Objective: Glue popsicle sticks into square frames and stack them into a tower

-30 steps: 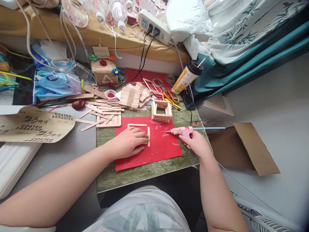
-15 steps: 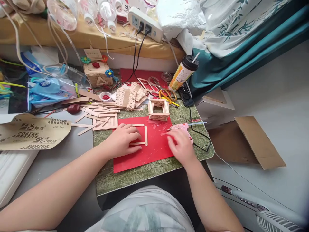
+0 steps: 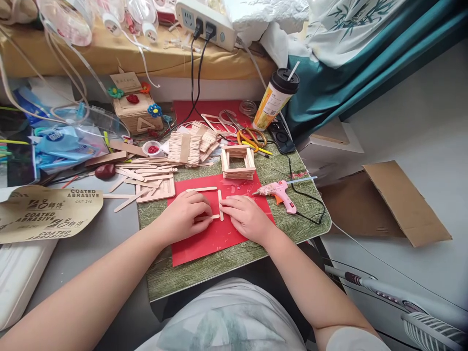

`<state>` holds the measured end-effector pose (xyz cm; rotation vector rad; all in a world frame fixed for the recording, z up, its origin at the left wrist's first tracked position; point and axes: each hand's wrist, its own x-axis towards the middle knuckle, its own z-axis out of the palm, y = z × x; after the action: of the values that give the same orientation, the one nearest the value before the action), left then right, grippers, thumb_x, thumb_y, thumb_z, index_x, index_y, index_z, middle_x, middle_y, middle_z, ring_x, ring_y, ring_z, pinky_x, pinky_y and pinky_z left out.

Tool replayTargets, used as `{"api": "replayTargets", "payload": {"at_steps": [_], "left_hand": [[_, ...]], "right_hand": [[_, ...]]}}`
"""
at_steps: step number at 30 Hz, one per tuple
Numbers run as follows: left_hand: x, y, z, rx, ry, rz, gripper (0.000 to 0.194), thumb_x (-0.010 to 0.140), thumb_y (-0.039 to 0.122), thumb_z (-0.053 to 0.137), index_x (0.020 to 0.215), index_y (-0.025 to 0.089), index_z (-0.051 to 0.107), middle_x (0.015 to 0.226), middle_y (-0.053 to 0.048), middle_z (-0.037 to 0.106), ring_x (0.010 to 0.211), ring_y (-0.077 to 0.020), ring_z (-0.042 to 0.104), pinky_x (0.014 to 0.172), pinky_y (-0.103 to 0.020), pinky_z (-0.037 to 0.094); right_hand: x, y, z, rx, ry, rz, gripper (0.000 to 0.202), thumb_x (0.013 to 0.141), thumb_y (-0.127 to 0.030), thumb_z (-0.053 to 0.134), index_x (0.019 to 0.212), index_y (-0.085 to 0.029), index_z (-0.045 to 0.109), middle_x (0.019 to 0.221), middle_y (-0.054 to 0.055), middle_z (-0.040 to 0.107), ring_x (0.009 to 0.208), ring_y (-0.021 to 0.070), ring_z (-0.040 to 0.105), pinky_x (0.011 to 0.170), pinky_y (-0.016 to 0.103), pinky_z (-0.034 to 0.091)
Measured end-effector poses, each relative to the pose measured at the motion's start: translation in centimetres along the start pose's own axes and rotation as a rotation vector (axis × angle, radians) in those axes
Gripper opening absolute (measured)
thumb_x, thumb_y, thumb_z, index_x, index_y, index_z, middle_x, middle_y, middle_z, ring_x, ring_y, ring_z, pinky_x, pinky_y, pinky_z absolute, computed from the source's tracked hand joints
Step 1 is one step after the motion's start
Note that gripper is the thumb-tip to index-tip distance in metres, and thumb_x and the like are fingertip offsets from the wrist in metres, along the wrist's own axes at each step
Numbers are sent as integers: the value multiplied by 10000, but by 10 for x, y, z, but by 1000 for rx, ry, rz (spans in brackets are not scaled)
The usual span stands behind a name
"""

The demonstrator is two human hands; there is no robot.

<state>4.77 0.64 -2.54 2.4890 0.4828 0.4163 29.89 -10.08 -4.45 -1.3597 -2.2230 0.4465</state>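
Flat wooden craft sticks lie on a red sheet (image 3: pixel 204 251) as parts of a square outline. My left hand (image 3: pixel 186 217) rests over the left side with fingers bent, its thumb and fingertips closed on the lower craft stick (image 3: pixel 216 217). That stick's left part is hidden under the hand. The upper craft stick (image 3: pixel 202 189) lies just beyond my left knuckles. My right hand (image 3: pixel 248 217) has its fingertips against the right-hand craft stick (image 3: pixel 221 210), fingers together. A pink glue gun (image 3: pixel 283 192) lies to the right of this hand, untouched.
Behind the sheet stands a stacked-stick square frame (image 3: pixel 238 163). Loose sticks (image 3: pixel 146 178) and a stick bundle (image 3: pixel 185 147) lie to the left. Orange-handled scissors (image 3: pixel 252 136) and a lidded drink cup (image 3: pixel 276 100) are at the back. A black cord (image 3: pixel 305 195) curves along the right edge.
My right hand has moved left, away from beside the glue gun, to the right-hand craft stick. My left hand stays over the sticks. The view has shifted slightly.
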Motion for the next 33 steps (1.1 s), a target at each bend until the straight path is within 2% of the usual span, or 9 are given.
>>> {"api": "replayTargets", "payload": {"at_steps": [11, 24, 33], "left_hand": [[0, 12, 9, 5, -24, -14, 127, 999, 288, 617, 913, 224, 684, 988, -53, 718, 900, -207, 632, 896, -404, 474], [2, 11, 10, 13, -24, -28, 126, 995, 286, 616, 930, 224, 705, 995, -63, 725, 885, -207, 642, 898, -409, 489], [3, 11, 9, 18, -24, -21, 128, 1003, 280, 610, 951, 222, 711, 992, -59, 720, 881, -201, 644, 878, -404, 477]], "right_hand": [[0, 0, 3, -9, 19, 7, 390, 1030, -123, 531, 1358, -264, 689, 1436, 68, 694, 1333, 284, 596, 1102, 521, 489], [-1, 0, 4, 5, 46, 17, 400, 1024, -120, 544, 1350, -293, 698, 1407, 67, 710, 1313, 283, 606, 1089, 527, 496], [0, -2, 1, 5, 30, 23, 365, 1028, -122, 538, 1315, -271, 709, 1416, 64, 706, 1320, 281, 600, 1096, 519, 490]]}}
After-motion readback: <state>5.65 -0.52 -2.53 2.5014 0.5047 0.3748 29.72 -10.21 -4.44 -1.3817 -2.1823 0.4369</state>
